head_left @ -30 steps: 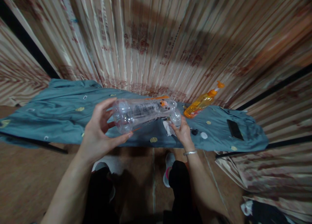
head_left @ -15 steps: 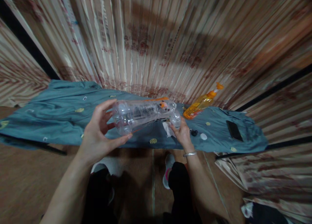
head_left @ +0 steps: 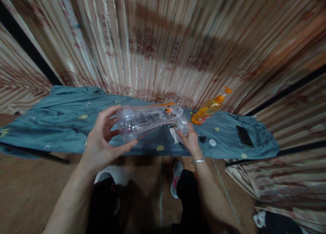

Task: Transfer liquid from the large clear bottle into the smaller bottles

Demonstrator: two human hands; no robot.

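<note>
In the head view, left of the orange pump bottle [head_left: 209, 110], the left hand [head_left: 103, 140] curls thumb and fingers around the base of a clear bottle [head_left: 150, 120], held sideways. Nearer the pump bottle, the right hand [head_left: 191, 139] pinches a small clear container [head_left: 182, 124] at its neck. Both have barely shifted since a second ago, suggesting a steady hold.

1. Bare left forearm [head_left: 70, 191] is slanting up and inward from the lower left.
2. Bare left hand [head_left: 100, 144] is holding a wide C-shaped grasp, thumb extending inward below, fingers curving above.
3. Bare right forearm [head_left: 212, 191] is angling up and leftward; right wrist [head_left: 198, 160], wearing a thin silver-coloured band, is appearing nearly straight.
4. Bare right hand [head_left: 191, 139] is gripping, thumb pointing up-left, fingers partly hiding.
</note>
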